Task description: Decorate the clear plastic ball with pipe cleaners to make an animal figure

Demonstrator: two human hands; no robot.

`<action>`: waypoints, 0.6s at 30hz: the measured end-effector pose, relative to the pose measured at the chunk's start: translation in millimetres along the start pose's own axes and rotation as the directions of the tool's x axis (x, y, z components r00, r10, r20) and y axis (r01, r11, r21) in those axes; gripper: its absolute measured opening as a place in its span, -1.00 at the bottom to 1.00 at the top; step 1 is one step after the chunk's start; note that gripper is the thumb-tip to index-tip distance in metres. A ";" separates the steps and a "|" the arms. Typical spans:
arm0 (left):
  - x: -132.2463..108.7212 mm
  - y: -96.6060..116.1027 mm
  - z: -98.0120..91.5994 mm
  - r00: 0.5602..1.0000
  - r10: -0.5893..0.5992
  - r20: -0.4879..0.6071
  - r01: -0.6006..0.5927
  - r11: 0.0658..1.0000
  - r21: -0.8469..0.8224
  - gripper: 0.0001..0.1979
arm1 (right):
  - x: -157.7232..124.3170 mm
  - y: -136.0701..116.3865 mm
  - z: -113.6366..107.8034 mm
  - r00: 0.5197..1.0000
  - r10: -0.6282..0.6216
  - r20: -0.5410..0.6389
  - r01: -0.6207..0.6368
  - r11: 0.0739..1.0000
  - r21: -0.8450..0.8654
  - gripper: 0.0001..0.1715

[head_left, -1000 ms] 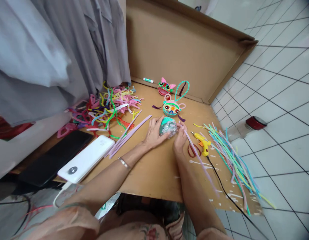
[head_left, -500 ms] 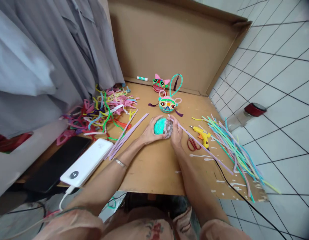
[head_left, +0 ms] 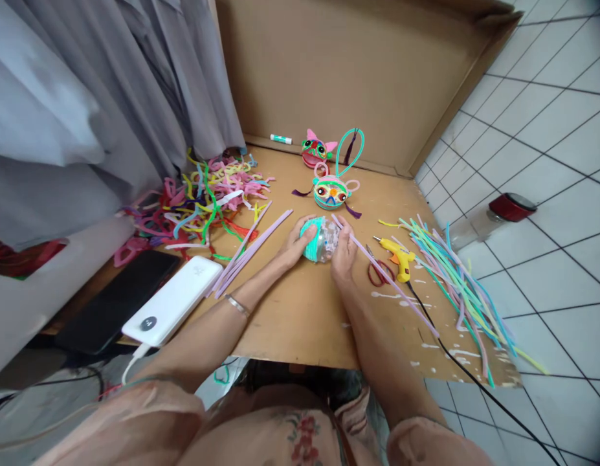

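Note:
Between my hands is a clear ball (head_left: pixel 327 248), its left part covered in turquoise fuzzy strands. My left hand (head_left: pixel 296 244) is wrapped round the turquoise side, thumb on top. My right hand (head_left: pixel 344 252) has its fingers closed on a lilac pipe cleaner (head_left: pixel 384 277) near one end, and rests against the clear side of the ball. The long end of the pipe cleaner slants down to the right over the table. Just beyond the ball stands a finished-looking animal-face ball (head_left: pixel 330 193) with pink ears, a turquoise loop and dark tassels.
A yellow glue gun (head_left: pixel 400 259) and red-handled scissors (head_left: pixel 380 273) lie right of my hands, beside a pipe cleaner bundle (head_left: pixel 459 291). Leftward are loose lilac pipe cleaners (head_left: pixel 254 254), a colourful heap (head_left: pixel 212 200), a white power bank (head_left: pixel 173 301) and a black phone (head_left: pixel 118 301).
The ball has turned in my hands, so more of its clear side shows. My left thumb has moved up onto the turquoise part. The whole view has shifted slightly.

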State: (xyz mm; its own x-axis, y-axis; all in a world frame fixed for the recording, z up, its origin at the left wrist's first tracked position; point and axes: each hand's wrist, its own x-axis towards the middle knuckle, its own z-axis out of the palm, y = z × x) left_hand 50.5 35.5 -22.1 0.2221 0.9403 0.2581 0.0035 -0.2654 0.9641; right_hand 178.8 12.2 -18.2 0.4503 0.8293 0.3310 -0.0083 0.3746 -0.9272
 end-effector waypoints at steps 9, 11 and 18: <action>-12.6 -0.4 19.4 0.988 0.027 -0.149 -0.022 0.999 0.036 -0.35 | -3.9 7.8 3.6 0.995 -0.018 -0.099 0.013 0.999 -0.044 -0.45; -15.0 1.6 20.9 0.985 0.048 -0.163 -0.039 0.997 0.061 -0.38 | -4.7 8.5 4.2 0.993 -0.018 -0.116 0.015 1.000 -0.026 -0.47; -16.2 2.8 17.4 0.984 0.117 -0.133 -0.088 0.975 0.204 -0.45 | -6.0 9.7 4.6 0.991 -0.013 -0.136 0.005 0.998 -0.055 -0.50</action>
State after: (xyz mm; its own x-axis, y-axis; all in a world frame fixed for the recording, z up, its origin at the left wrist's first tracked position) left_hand 63.9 15.8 -24.7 0.0891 0.9229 0.3746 0.1831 -0.3849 0.9046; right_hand 171.9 12.8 -28.5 0.5678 0.7601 0.3158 0.0432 0.3556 -0.9336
